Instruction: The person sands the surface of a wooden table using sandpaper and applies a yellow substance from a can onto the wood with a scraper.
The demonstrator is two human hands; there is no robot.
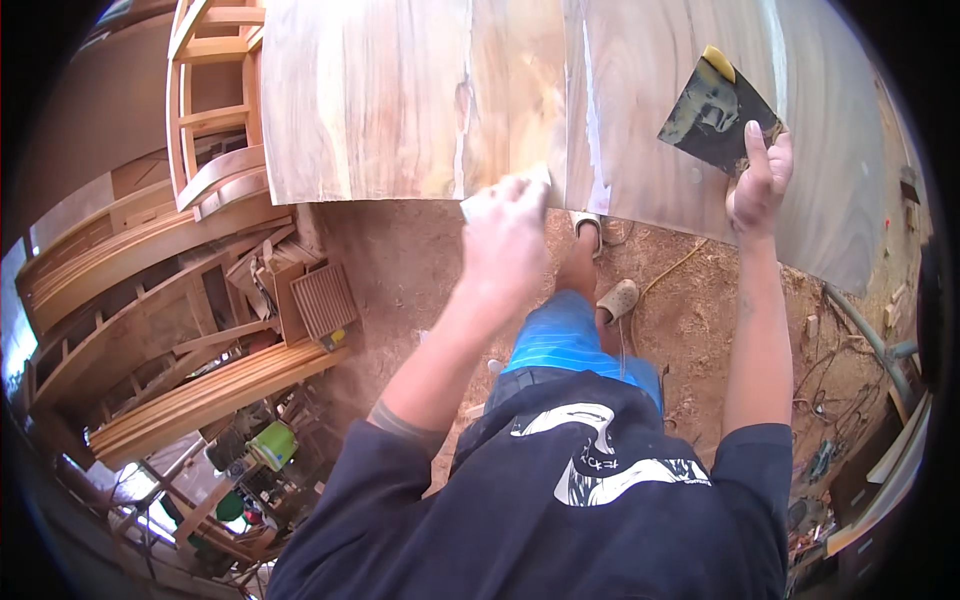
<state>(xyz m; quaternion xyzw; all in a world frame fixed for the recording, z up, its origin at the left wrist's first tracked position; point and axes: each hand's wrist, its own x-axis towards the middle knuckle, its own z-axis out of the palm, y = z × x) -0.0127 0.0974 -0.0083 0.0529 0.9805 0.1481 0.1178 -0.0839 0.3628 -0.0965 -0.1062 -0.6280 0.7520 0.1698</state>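
My left hand [505,230], slightly blurred, is closed at the near edge of a large wooden panel [390,110]. Its fingers press on a pale flat spreader [540,177], mostly hidden under them. Whitish filler streaks [594,130] run along seams and cracks in the panel. My right hand [762,185] grips the near right corner of a dark square plate [690,125], thumb on top, held over the panel's right side. Greyish paste [718,108] is smeared across that plate. A yellow curved piece [717,63] sits at its far corner.
At the left stand a wooden ladder-like frame [215,118] and stacked boards [215,400]. A green container [272,445] lies among clutter at lower left. Sawdust covers the floor [400,270], where a yellow cord [672,268] runs. Pipes [870,335] and cables are at the right.
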